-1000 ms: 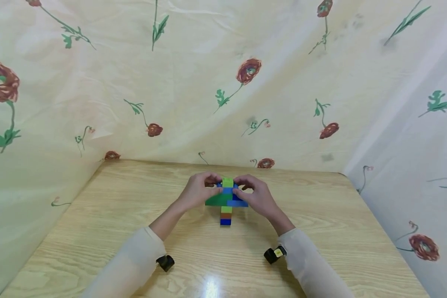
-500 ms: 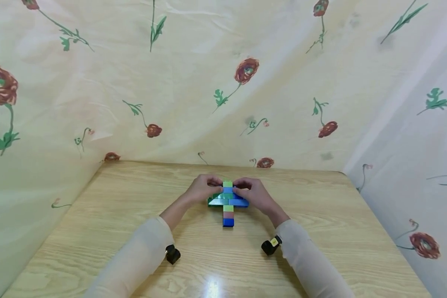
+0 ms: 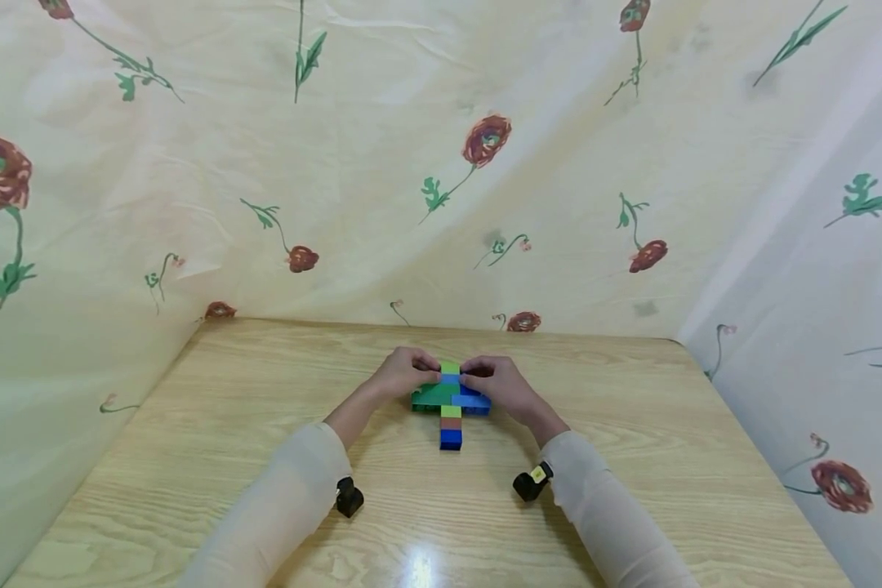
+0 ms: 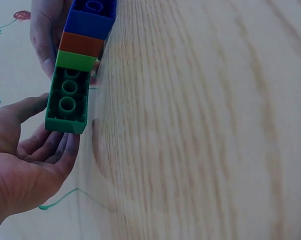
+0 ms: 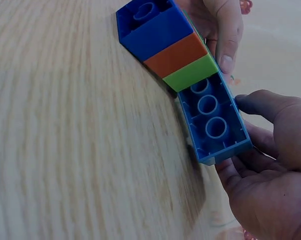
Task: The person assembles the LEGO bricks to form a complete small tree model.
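Both hands hold one plane-shaped model of toy building bricks over the middle of the table. My left hand grips its left side, behind the green wing brick. On the other side my right hand grips behind the blue wing brick. A stem of light green, orange and dark blue bricks points toward me. Hollow undersides with round tubes show in both wrist views. Light green and blue bricks show between the fingertips. The hands cover part of the middle rows.
The wood-grain table spreads out around the model. A flower-printed cloth hangs behind it and along both sides. Black wrist cameras sit at the left cuff and the right cuff.
The model has shifted slightly toward me and changed its tilt, with both hands moving along with it. The left forearm has come inward to the right. Both hands keep their grip.
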